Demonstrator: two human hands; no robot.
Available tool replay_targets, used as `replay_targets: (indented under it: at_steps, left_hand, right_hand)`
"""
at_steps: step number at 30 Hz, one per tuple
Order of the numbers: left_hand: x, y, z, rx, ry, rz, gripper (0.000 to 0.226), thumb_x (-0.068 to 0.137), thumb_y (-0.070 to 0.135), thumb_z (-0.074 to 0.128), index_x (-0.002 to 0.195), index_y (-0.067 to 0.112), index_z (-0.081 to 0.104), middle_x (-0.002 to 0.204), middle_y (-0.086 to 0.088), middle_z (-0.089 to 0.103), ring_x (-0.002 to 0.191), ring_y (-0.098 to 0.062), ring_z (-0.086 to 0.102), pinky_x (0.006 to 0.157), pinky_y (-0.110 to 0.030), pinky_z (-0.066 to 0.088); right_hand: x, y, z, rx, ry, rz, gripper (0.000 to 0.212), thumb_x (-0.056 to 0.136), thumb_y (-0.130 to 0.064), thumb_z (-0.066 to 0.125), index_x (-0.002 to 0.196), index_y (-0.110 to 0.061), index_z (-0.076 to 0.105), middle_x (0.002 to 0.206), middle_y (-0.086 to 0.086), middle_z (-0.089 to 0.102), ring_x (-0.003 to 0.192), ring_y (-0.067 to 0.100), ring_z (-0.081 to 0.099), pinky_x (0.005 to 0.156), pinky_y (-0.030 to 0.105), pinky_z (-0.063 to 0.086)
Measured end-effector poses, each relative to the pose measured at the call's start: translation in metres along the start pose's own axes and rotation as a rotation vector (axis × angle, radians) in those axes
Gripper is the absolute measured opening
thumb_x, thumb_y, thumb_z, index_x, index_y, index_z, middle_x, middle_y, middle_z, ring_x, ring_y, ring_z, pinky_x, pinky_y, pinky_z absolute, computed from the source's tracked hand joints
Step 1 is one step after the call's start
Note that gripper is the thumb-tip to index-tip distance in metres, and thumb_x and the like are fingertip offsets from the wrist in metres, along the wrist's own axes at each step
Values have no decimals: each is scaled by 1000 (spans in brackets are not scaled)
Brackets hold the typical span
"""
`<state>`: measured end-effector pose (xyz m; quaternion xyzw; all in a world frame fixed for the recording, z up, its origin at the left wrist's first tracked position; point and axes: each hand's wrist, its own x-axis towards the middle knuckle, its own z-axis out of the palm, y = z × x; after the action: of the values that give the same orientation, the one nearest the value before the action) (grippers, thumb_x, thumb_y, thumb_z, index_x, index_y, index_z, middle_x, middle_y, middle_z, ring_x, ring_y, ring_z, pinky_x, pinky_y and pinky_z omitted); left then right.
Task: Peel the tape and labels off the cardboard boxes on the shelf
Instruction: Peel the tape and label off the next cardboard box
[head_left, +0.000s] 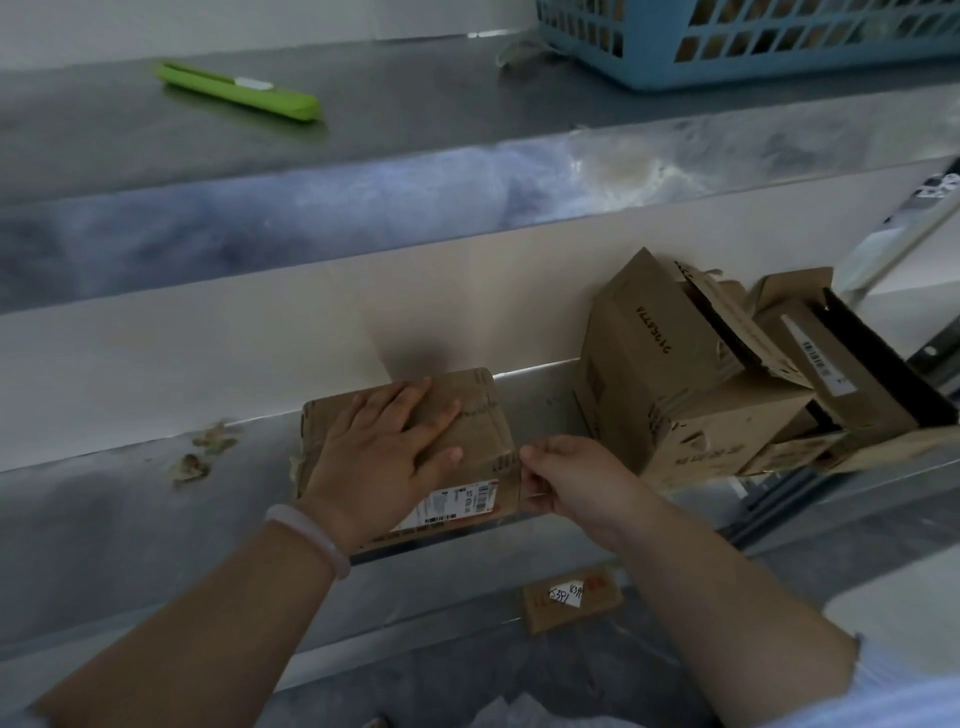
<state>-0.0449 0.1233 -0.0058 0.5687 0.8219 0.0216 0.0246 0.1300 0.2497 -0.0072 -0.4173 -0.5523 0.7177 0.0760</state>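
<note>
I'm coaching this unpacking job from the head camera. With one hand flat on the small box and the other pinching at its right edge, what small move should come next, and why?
Probably pull the right hand away to the right, drawing the clear tape off the box. Its grip already pinches the tape at the box's right edge, and the left hand presses flat on top, bracing it. The white label is still stuck on.

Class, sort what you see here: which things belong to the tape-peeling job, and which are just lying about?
In the job: flat cardboard box, its shipping label, clear tape strip, left hand, right hand, stacked boxes.

Lying about: green utility knife, blue basket, tape scraps.
</note>
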Motion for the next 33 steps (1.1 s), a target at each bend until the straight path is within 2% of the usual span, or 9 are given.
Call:
replay_targets:
  at_steps: [7,10,13,15,18,21,26,30,33]
  left_hand:
    - [0,0,-1,-39,-2,-10,87,70,81,-17,146,51,14,160,10,6,146,-14,2,119,-40,2]
    - [1,0,0,-41,6,-8,86,72,81,-16,146,51,15,160,10,7,146,-15,4,119,-41,3]
    - [1,0,1,-20,13,-5,83,73,79,-15,146,51,14,160,10,8,145,-15,4,119,-41,4]
    - [1,0,1,-16,19,-7,83,73,79,-15,146,52,15,160,10,8,145,-15,5,119,-40,5]
    - [1,0,2,-6,24,-13,85,71,80,-17,146,53,14,160,11,8,145,-14,5,119,-39,4]
    - [1,0,2,-6,23,-11,86,70,80,-19,146,53,12,160,11,7,145,-14,4,119,-39,3]
    - [2,0,2,-7,9,-12,79,75,77,-11,147,52,10,160,11,5,145,-14,3,119,-40,4]
    - [2,-1,2,-8,9,-16,79,75,77,-11,147,52,9,160,11,4,146,-14,2,119,-41,6]
    - [2,-1,2,-12,5,-16,78,75,77,-10,146,52,9,160,11,5,146,-14,2,119,-41,6]
  right_hand:
    - [-5,1,0,263,-71,60,17,100,-11,50,95,3,58,71,10,59,64,17,64,69,35,58]
    - [-5,13,-4,293,79,16,17,96,-14,59,94,2,64,73,8,69,76,21,70,78,40,59]
    - [-9,21,-3,127,114,-62,18,94,-19,61,103,-6,70,93,9,75,90,18,72,81,30,58]
    - [-10,23,0,-79,163,-174,18,91,-21,66,104,-12,74,91,0,76,85,5,71,81,20,55]
    - [-11,22,5,-259,327,-300,12,87,-22,72,97,-19,75,86,-13,71,76,-8,65,64,3,45]
    - [-10,17,7,-435,396,-338,7,88,-27,69,92,-21,71,83,-14,67,75,-3,61,60,6,42]
    - [-8,14,6,-850,310,-361,15,98,-29,54,84,-23,54,74,-11,50,67,2,48,56,15,32]
    - [-5,18,-2,-657,333,-336,7,95,-25,58,92,-22,63,85,-10,61,81,6,58,67,7,41]
    - [-1,13,-1,-472,263,-231,18,95,-30,58,99,-18,71,95,-3,71,92,13,66,90,34,53]
